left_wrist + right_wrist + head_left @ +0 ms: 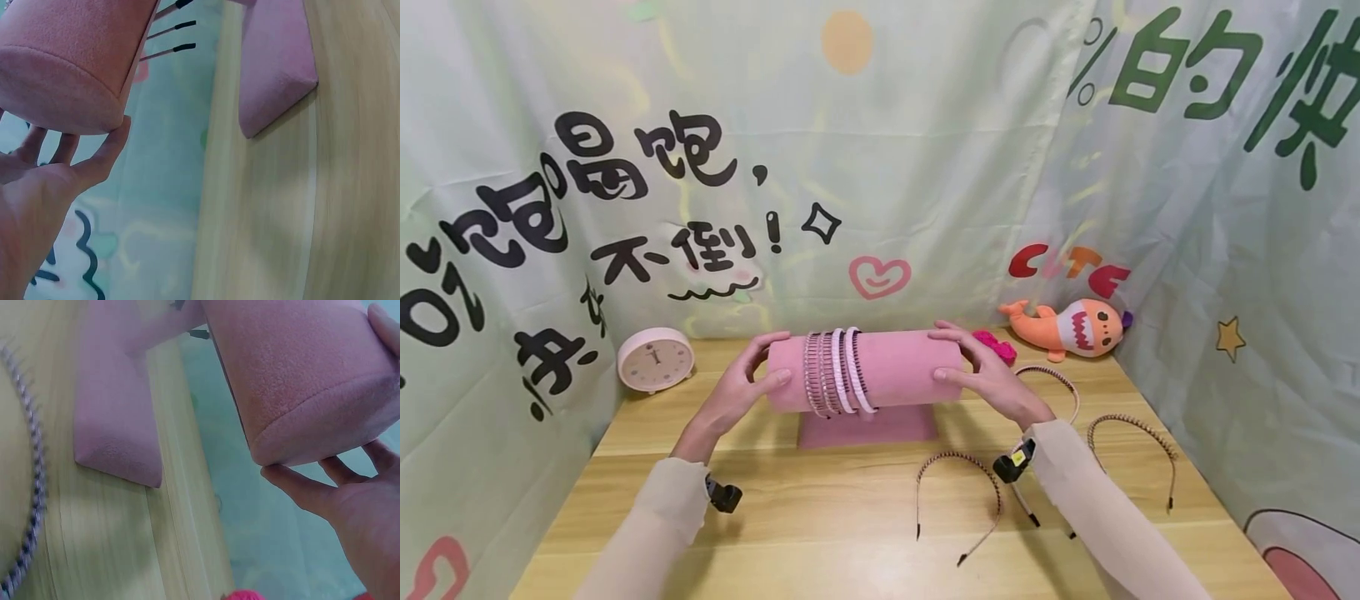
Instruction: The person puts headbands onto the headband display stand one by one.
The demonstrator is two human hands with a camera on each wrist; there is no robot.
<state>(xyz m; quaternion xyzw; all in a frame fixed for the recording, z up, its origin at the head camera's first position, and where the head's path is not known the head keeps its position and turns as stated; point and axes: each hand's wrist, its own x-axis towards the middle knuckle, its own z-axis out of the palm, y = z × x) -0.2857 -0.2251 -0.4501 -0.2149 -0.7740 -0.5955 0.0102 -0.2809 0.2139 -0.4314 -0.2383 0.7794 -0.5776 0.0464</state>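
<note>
A pink plush headband display stand (906, 371), a padded roll on a flared base (865, 427), stands in the middle of the table. Several beaded headbands (835, 371) sit side by side around the left half of the roll. My left hand (733, 396) grips the roll's left end, thumb in front and fingers over the top. At the right end my right hand (992, 379) holds it the same way. Both wrist views show the fingers against the roll's rounded ends (56, 94), (331, 419). Dark headband tips (184, 47) poke out below the roll in the left wrist view.
Loose headbands lie at the right: one in front (958, 456), one at far right (1131, 418), another partly behind my right arm (1060, 375). A pink clock (655, 360), an orange shark plush (1075, 329) and a magenta item (996, 346) stand along the back curtain.
</note>
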